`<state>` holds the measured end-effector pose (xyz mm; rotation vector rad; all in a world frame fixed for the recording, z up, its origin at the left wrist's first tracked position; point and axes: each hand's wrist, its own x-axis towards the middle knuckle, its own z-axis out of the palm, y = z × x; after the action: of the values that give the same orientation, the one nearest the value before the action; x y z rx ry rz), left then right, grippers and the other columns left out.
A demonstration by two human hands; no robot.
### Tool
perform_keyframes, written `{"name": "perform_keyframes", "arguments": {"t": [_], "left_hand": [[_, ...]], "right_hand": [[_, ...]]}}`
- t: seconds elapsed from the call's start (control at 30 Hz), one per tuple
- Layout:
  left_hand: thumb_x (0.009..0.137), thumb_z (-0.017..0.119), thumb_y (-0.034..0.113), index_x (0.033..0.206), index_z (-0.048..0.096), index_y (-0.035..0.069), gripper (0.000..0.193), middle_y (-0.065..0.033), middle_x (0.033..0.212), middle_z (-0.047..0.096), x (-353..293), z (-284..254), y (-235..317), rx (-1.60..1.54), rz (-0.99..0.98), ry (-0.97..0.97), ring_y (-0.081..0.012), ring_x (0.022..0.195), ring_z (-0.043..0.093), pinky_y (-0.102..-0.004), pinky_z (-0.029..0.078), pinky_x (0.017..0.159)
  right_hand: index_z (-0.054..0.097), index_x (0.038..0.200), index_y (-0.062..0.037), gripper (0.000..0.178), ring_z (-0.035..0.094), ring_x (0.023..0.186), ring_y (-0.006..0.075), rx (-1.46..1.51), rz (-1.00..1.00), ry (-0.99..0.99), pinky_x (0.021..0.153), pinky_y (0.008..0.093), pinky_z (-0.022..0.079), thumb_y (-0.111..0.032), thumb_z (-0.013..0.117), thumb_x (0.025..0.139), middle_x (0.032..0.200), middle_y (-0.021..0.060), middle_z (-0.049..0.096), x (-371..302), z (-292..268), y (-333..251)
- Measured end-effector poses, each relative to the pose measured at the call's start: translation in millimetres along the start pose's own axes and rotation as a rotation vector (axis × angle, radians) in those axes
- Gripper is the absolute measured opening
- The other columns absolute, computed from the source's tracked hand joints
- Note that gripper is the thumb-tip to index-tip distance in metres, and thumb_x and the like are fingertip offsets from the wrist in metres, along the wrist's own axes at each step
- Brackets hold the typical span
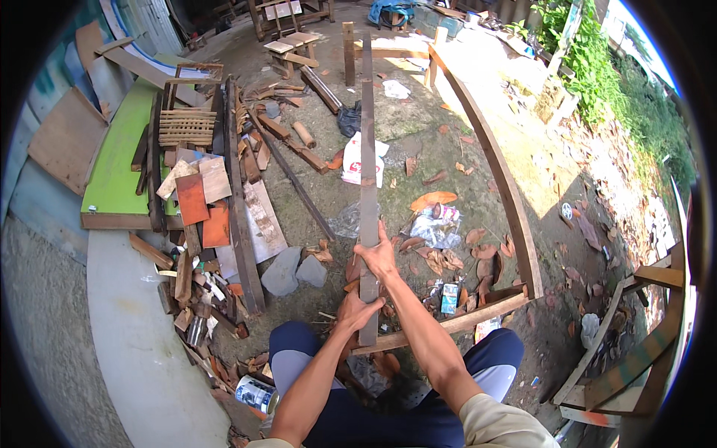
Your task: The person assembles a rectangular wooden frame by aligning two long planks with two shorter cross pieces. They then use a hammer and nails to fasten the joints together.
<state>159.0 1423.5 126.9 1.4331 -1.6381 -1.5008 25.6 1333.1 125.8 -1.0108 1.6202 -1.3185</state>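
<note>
A long, narrow wooden plank (368,168) runs away from me up the middle of the view. My left hand (357,312) is closed around its near end, the thumb lying across the wood. Farther along, my right hand (379,255) grips the same plank from its right side. Below my hands, a wooden crosspiece (463,319) reaches from the plank's near end to a second long rail (499,160) on the right. At the far end stand a short upright post (349,56) and another crosspiece (399,53). How the joints are fastened is hidden.
Left of me lie scrap wood pieces (196,198), a green board (123,157) and a tin can (255,394). Two flat stones (282,270) sit near my left knee. Plastic wrap (437,226) and dry leaves litter the ground inside the frame. A broken wooden structure (635,358) stands at right.
</note>
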Motion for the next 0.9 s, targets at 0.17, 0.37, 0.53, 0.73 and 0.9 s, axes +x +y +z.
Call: {"name": "perform_keyframes", "arguments": {"t": [0.17,0.37,0.53,0.73,0.9], "left_hand": [[0.079,0.075,0.022,0.110,0.062,-0.002,0.041,-0.0126,0.091,0.072,-13,9,46,-0.008,0.016,0.004,-0.0230,0.078,0.071,-0.0374,0.054,0.072],[0.079,0.074,0.030,0.115,0.062,-0.002,0.050,-0.0144,0.098,0.071,2,34,35,-0.069,0.009,-0.031,-0.0249,0.090,0.069,-0.0393,0.053,0.080],[0.081,0.073,0.034,0.118,0.062,-0.002,0.052,-0.0139,0.100,0.071,5,37,27,-0.029,-0.055,-0.028,-0.0250,0.095,0.068,-0.0401,0.052,0.080],[0.089,0.065,0.055,0.126,0.058,-0.002,0.069,-0.0194,0.109,0.070,7,36,25,0.112,-0.032,-0.050,-0.0299,0.105,0.068,-0.0421,0.052,0.087],[0.090,0.061,0.061,0.136,0.052,-0.003,0.080,-0.0233,0.124,0.064,-45,10,17,0.208,-0.017,0.162,-0.0398,0.113,0.063,-0.0464,0.047,0.099]], "right_hand": [[0.024,0.156,0.0028,0.105,0.066,0.104,0.0219,0.035,0.142,-0.115,0.091,0.0316,0.052,-0.016,0.082,0.070,0.124,0.0152,0.066,0,-18,-9],[0.022,0.155,0.0050,0.108,0.065,0.112,0.0256,-0.056,0.007,-0.098,0.097,0.0314,0.050,-0.021,0.082,0.069,0.128,0.0196,0.065,32,-36,24],[0.019,0.156,0.0043,0.112,0.064,0.116,0.0291,-0.137,0.072,-0.170,0.100,0.0326,0.049,-0.027,0.081,0.069,0.130,0.0241,0.063,15,-38,1],[0.016,0.157,0.0023,0.115,0.063,0.119,0.0321,-0.246,0.050,-0.142,0.103,0.0350,0.048,-0.032,0.081,0.069,0.131,0.0258,0.062,22,-41,-4],[0.015,0.157,0.0027,0.116,0.059,0.124,0.0326,-0.232,0.075,-0.171,0.106,0.0360,0.046,-0.034,0.082,0.069,0.134,0.0260,0.059,32,-27,-25]]}}
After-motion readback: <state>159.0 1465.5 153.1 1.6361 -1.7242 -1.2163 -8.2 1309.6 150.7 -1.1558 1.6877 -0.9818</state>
